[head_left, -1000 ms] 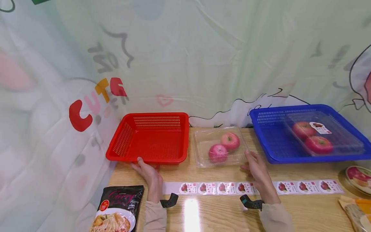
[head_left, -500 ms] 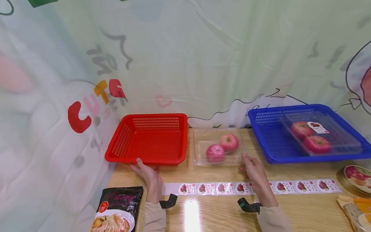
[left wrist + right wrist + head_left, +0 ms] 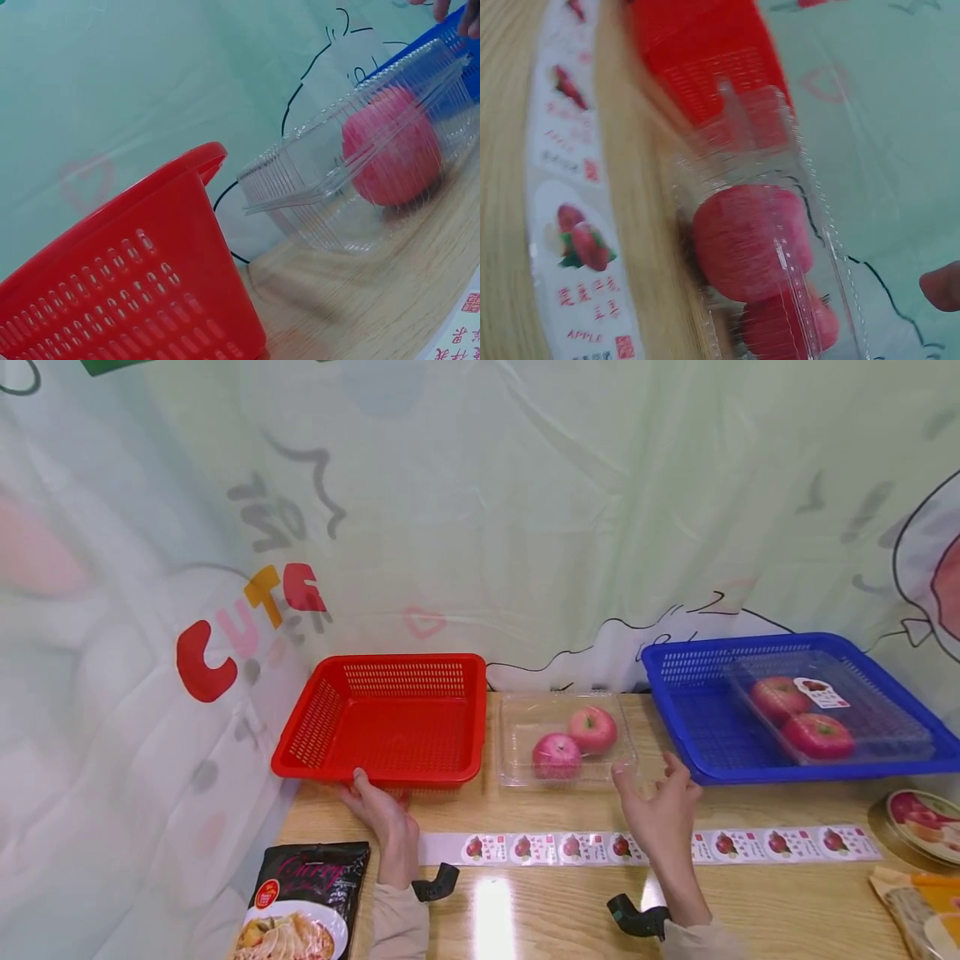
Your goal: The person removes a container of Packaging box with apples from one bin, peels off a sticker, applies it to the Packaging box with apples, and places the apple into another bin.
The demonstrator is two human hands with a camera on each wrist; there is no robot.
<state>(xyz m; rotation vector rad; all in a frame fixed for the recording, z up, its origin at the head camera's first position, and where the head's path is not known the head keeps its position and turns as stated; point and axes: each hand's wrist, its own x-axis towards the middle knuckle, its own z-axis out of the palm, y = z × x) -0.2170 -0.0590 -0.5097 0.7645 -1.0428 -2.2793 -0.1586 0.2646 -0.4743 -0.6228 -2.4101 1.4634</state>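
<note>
My left hand (image 3: 385, 817) holds the front rim of a red plastic basket (image 3: 405, 735), thumb over the edge and fingers below it. That basket has nothing inside. To its right stands a closed clear plastic box (image 3: 517, 727) with two apples, one at the front (image 3: 557, 757) and one behind it (image 3: 593, 730). By the box's front right corner is my right hand (image 3: 660, 810), thumb and fingers spread and holding nothing. In the left wrist view the box (image 3: 300, 176) appears beside the basket (image 3: 150, 285); the right wrist view shows a blurred fingertip (image 3: 941, 286).
A blue basket (image 3: 697, 718) at right bears another clear box with two apples and a label (image 3: 822, 692). A strip of apple stickers (image 3: 521, 849) crosses the table (image 3: 570, 910). A curry pouch (image 3: 300, 902), a round tin (image 3: 930, 827) and an orange packet (image 3: 922, 910) lie near the sides.
My right hand has let go of the clear box's right side, turned, and spread its fingers. The box slid slightly to the left earlier. My left hand keeps its place on the red basket.
</note>
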